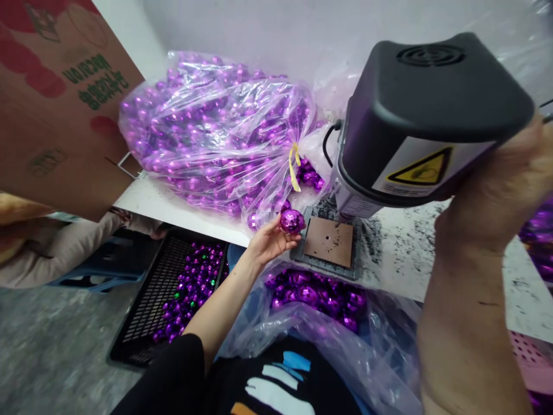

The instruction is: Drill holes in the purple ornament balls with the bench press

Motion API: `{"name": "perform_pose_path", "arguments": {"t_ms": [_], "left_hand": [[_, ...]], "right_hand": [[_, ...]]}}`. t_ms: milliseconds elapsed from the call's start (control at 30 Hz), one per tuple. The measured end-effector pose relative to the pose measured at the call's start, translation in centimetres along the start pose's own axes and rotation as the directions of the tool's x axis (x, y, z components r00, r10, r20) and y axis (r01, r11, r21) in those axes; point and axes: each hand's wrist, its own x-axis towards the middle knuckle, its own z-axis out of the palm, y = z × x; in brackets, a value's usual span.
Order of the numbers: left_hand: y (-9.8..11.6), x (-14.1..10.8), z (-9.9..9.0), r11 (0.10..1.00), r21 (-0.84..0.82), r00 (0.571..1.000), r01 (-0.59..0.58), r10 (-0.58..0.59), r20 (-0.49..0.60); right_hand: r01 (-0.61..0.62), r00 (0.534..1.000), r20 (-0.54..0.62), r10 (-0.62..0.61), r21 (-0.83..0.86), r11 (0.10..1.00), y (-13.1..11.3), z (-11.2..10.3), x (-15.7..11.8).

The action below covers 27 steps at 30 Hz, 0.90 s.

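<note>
My left hand [272, 241] holds a shiny purple faceted ball [292, 221] between thumb and fingers. The ball is just left of a brown square board [328, 242] with a small hole in it, on the metal base of a bench drill [440, 98]. My right hand [503, 167] is raised at the right side of the drill's black housing. The housing hides its fingers, so its grip cannot be made out. More purple balls [315, 294] lie in a clear plastic bag [276, 334] on my lap, below the table edge.
A tied clear bag [216, 132] full of purple balls lies on the white table [401, 259], which has dark shavings scattered on it. A cardboard box [56, 104] stands at left. A black crate [133, 323] holds purple and green balls. Another person's sleeve [64, 253] shows at left.
</note>
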Motion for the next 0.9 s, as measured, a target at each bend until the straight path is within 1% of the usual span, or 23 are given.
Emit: {"name": "perform_pose_path", "arguments": {"t_ms": [67, 133, 300, 433, 567, 667, 767, 900], "left_hand": [[-0.2, 0.0, -0.1, 0.999, -0.038, 1.0, 0.011, -0.01, 0.021], [-0.5, 0.0, -0.2, 0.998, -0.06, 0.998, 0.012, -0.008, 0.059], [-0.9, -0.4, -0.3, 0.997, -0.074, 0.98, -0.004, 0.019, 0.2], [-1.0, -0.5, -0.5, 0.997, -0.079, 0.975, -0.018, 0.035, 0.219], [-1.2, -0.4, -0.5, 0.994, -0.112, 0.982, -0.008, 0.029, 0.186], [-1.1, -0.3, -0.1, 0.988, -0.157, 0.996, 0.011, 0.004, 0.092], [-0.7, -0.3, 0.4, 0.972, -0.231, 1.0, 0.031, -0.031, 0.001], [-0.2, -0.5, 0.8, 0.948, -0.312, 0.997, 0.067, -0.079, -0.026]], "right_hand": [[0.016, 1.0, -0.025, -0.016, -0.006, 1.0, 0.0, 0.0, -0.1], [0.014, 1.0, -0.022, -0.014, 0.0, 1.0, -0.1, 0.0, -0.1], [0.053, 0.998, -0.025, -0.052, 0.038, 0.998, -0.3, 0.3, 0.0], [0.051, 0.999, -0.007, -0.051, 0.061, 0.997, -0.5, 0.4, 0.0], [0.019, 0.999, -0.031, -0.018, 0.053, 0.998, -0.7, 0.4, 0.0], [0.016, 0.999, -0.04, -0.014, 0.065, 0.998, -0.6, 0.5, 0.0], [0.009, 0.999, -0.039, -0.006, 0.066, 0.998, -0.4, 0.5, 0.1], [0.019, 0.999, -0.035, -0.017, 0.06, 0.998, -0.2, 0.3, 0.1]]}}
